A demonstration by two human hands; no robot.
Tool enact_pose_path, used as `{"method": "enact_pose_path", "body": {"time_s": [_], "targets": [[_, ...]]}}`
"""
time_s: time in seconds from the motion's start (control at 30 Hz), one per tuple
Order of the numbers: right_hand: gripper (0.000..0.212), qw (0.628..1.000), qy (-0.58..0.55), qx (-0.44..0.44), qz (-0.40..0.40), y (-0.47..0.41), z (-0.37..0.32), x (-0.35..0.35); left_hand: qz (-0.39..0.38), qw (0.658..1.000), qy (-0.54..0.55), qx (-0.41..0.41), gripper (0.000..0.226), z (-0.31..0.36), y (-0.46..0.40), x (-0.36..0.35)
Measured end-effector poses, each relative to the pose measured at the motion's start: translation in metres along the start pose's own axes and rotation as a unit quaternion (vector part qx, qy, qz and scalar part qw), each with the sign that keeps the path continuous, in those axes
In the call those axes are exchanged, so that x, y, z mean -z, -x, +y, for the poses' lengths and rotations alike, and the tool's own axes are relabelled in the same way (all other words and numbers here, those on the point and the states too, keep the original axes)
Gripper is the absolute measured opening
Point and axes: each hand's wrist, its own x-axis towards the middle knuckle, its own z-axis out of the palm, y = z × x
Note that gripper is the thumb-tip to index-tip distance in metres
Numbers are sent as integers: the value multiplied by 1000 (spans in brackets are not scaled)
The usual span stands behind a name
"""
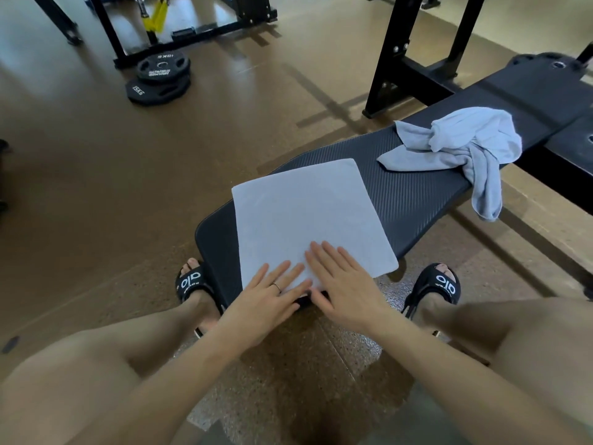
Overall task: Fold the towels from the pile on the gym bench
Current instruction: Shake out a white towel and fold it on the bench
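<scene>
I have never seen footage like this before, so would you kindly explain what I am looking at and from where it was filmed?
There is no machine here: a person wears a camera on the head, looking down at their own two hands. They sit at the end of a black gym bench. A flat towel lies spread on it, and the left hand and right hand press on its near edge with straight fingers; nothing is gripped. Farther along lies a crumpled towel, still unfolded. Weight plates rest on the floor behind.
</scene>
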Motion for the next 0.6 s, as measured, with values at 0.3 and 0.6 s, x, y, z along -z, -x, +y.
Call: {"method": "enact_pose_path", "body": {"time_s": [0.3,0.6], "targets": [[63,995,3,95,26,-22,-67,-3,80,854,285,428,44,-99,-24,43],[54,978,153,140,31,-53,-100,3,16,754,411,512,73,-160,-107,56]]}}
